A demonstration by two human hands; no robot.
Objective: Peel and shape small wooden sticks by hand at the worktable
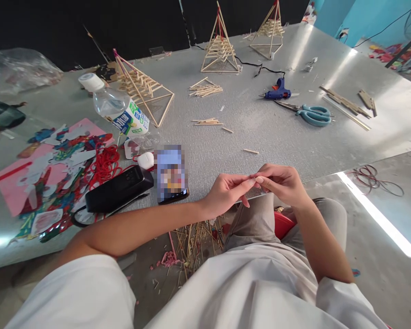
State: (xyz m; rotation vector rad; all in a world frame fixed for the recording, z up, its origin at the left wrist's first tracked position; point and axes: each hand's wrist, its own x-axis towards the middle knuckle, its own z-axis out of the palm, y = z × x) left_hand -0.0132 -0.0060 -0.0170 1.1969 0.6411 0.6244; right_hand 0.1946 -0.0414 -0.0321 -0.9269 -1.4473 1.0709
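Observation:
My left hand point(228, 194) and my right hand point(283, 183) meet at the table's front edge, above my lap. Thumbs and fingertips of both are pinched together at one spot. Whatever sits between them is too small or too covered to make out. Just beyond the fingers lies a short wooden stick point(250, 151). Farther off are a small bunch of sticks point(208, 122) and a larger pile of sticks point(207, 89). A phone point(171, 176) with a blurred screen rests left of my left hand.
Stick pyramids point(221, 48) stand toward the back. To the right lie a blue glue gun point(277, 91) and blue-handled scissors point(313, 114). A plastic bottle point(114, 105), a black case point(118, 189), red string point(106, 160) and coloured scraps point(68, 146) crowd the left. Sticks litter the floor point(195, 242).

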